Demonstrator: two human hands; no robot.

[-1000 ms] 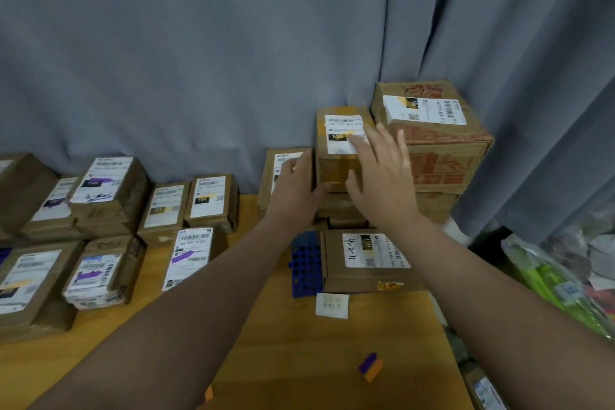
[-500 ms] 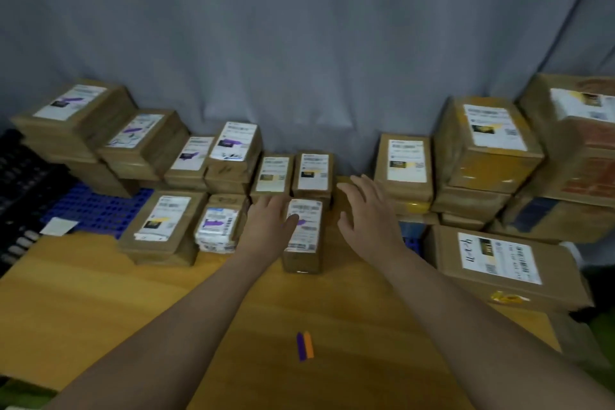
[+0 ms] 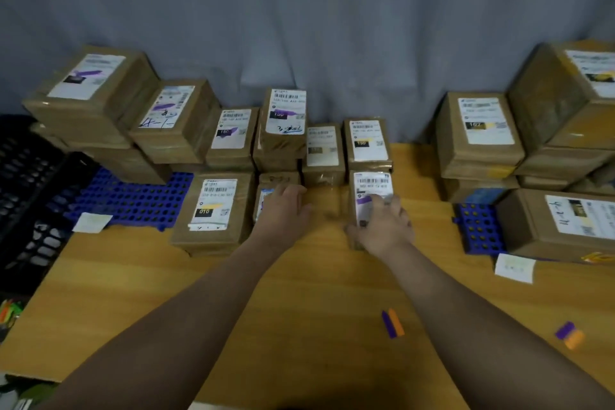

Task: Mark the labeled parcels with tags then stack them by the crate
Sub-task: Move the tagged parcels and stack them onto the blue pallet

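Our right hand (image 3: 382, 226) grasps a small white-labelled brown cardboard parcel (image 3: 372, 184), our left hand (image 3: 283, 210) relaxed just left of it.

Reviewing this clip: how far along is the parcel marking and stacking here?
Done: purple-marked parcels sit stacked beside the black crate. In hand: the right hand grips a small parcel with a purple-marked label; the left hand rests on another parcel. Left: loose parcels mid-table, tags lying on the table.
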